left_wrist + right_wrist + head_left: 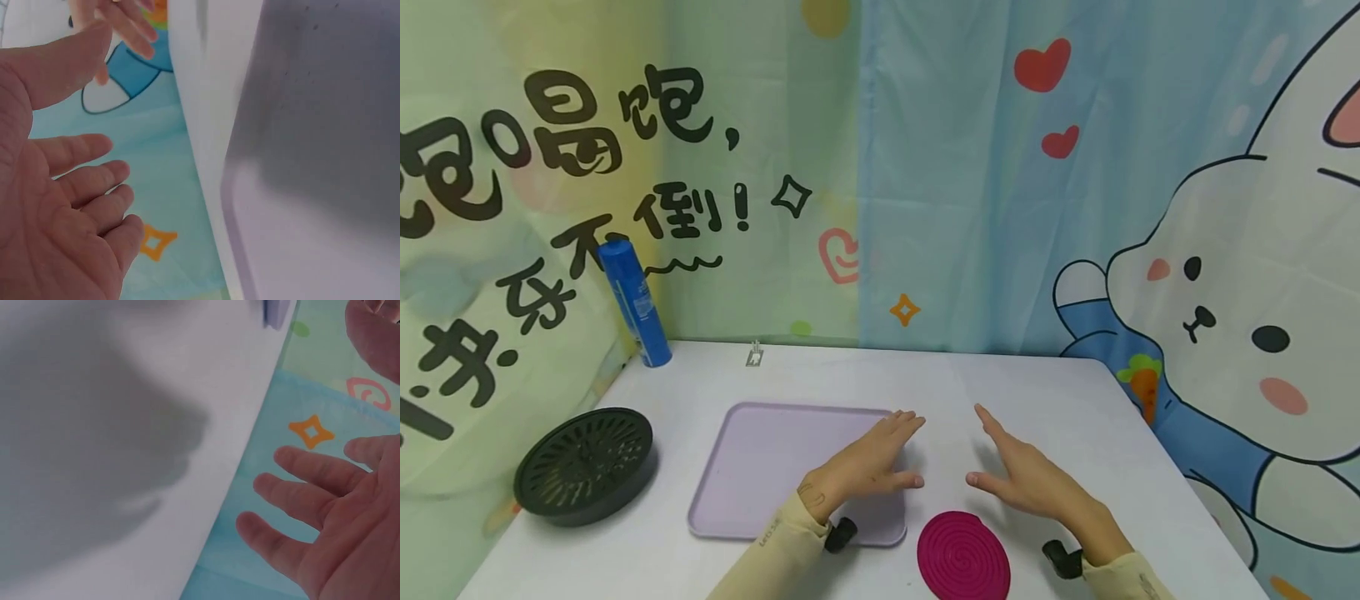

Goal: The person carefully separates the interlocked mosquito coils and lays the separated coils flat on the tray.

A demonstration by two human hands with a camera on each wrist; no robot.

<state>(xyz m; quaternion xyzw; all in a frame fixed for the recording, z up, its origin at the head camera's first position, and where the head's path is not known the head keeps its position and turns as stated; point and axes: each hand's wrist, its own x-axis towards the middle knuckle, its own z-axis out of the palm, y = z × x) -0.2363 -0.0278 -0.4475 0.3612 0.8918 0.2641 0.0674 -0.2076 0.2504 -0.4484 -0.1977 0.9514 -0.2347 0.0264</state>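
Observation:
My left hand (867, 460) is held over the right part of a pale purple tray (752, 475), fingers extended, thumb apart and nothing held. To its right my right hand (1033, 477) hovers above the white table with fingers spread, also holding nothing. The palms face each other across a gap. In front of and between the hands lies a flat dark pink mosquito coil (964, 557), its spiral grooves showing; the bottom of the head view cuts off its near edge. Both wrist views show relaxed, spread fingers, and the right wrist view has the hand's shadow on the tabletop.
A round black container with a slotted lid (583, 462) stands at the table's left edge. Behind it a blue cylindrical can (635, 304) stands near the back left corner. A small clip (754, 355) sits on the back edge, before a printed curtain (940, 167).

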